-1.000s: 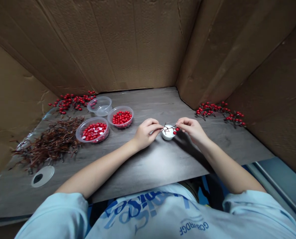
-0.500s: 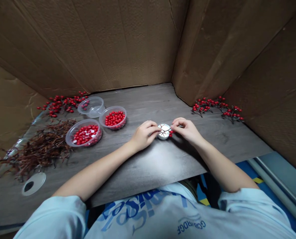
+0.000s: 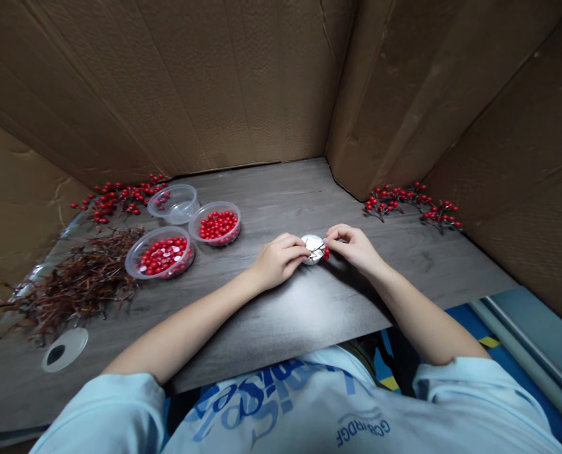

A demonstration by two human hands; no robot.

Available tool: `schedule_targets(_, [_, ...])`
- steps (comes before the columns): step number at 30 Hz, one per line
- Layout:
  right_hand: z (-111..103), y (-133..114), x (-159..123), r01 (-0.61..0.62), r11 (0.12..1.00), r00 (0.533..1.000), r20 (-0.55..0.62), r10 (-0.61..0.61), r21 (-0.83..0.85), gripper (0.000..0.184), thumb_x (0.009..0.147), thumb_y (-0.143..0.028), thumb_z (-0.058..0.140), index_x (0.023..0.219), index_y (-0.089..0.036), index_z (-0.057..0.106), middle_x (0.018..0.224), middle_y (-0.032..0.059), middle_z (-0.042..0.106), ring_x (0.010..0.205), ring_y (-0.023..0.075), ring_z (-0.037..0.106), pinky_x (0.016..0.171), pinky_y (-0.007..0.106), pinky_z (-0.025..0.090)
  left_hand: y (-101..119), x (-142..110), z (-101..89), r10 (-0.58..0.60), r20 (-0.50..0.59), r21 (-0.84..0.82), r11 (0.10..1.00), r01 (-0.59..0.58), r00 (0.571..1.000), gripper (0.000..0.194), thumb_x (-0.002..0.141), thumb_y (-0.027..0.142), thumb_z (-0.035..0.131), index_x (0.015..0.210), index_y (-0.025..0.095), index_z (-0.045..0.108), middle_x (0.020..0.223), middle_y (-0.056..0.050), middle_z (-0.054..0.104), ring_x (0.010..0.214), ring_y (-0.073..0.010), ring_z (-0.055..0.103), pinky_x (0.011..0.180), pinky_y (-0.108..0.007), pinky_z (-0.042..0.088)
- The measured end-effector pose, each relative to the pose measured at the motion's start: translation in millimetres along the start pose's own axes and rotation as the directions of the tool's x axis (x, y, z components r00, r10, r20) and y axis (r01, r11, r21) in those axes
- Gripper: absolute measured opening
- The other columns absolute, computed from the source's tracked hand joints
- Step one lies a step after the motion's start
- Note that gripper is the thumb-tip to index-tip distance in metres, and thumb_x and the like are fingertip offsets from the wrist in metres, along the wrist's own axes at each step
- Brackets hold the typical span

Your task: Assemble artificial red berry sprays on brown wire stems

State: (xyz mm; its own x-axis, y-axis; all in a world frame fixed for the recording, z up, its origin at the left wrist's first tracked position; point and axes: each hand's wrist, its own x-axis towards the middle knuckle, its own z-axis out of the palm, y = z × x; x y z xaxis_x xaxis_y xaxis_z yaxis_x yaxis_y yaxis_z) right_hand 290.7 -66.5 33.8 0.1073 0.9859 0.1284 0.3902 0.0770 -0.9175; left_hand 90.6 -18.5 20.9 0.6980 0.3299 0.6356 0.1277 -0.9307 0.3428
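Since the frame half a second ago, the left hand (image 3: 275, 261) has slid a little inward and toward the body, so its fingertips now cover the near left edge of the small white dish (image 3: 313, 242), while the right hand (image 3: 351, 247) keeps nearly the same place. Between the hands, a thin dark twig (image 3: 316, 251) lies across the top of the dish, with red berries (image 3: 327, 253) at its right end, beside the dish's rim. The left thumb and forefinger are closed in a narrow pinch on the twig's left part. The right thumb and forefinger also meet in a narrow pinch just above the berries; they seem to grip a stem of the twig, though the spot is too small to tell exactly where. The dish stands on the gray wood-patterned table (image 3: 281, 195), well apart from the other containers. Left of the hands, a clear bowl of red beads (image 3: 218, 226) stands beside a bowl of mixed red and white pieces (image 3: 160, 255), with a third clear bowl (image 3: 174, 205) behind them. A heap of brown twigs (image 3: 84, 274) lies farther left, and a round translucent lid (image 3: 75, 343) with a dark patch lies near it. Berry sprigs (image 3: 124, 198) rest at the far left, and another berry cluster (image 3: 413, 202) lies at the right, near the cardboard wall (image 3: 498, 176).
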Motion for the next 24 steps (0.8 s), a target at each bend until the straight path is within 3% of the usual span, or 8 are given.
schedule_targets(6, [0.0,-1.9,-0.6,-0.015,1.000,1.000,0.016,0.015,0.013,0.017,0.065,-0.030,0.061,0.056,-0.016,0.057,0.073,0.0024,0.056,0.071,0.0136,0.052,0.073,0.029,0.039,2.8,-0.4,0.1,0.015,0.028,-0.003,1.000,-0.015,0.999,0.015,0.083,0.019,0.049,0.090,0.017,0.062,0.086,-0.006,0.062,0.081,-0.0142,0.053,0.072,-0.028,0.046])
schedule_targets(17, [1.2,-3.1,-1.8,-0.097,0.988,0.995,0.015,0.096,0.117,0.019,0.066,-0.034,0.062,0.064,-0.015,0.056,0.063,0.0008,0.057,0.061,0.0117,0.050,0.060,0.026,0.038,0.2,3.4,-7.0,-0.012,-0.127,0.056,0.998,0.020,0.992,0.015,0.082,0.014,0.049,0.090,0.015,0.061,0.085,-0.006,0.058,0.079,-0.0137,0.051,0.071,-0.028,0.045])
schedule_targets(24, [-0.5,-4.5,-2.1,-0.083,0.992,0.997,0.008,0.083,0.094,0.022,0.066,-0.036,0.063,0.065,-0.015,0.056,0.064,0.0015,0.058,0.061,0.0118,0.051,0.061,0.026,0.039,1.1,0.0,-5.6,-0.020,-0.091,0.076,0.997,0.027,0.996,0.018,0.083,0.014,0.046,0.092,0.017,0.061,0.087,-0.006,0.058,0.081,-0.0141,0.051,0.072,-0.028,0.045])
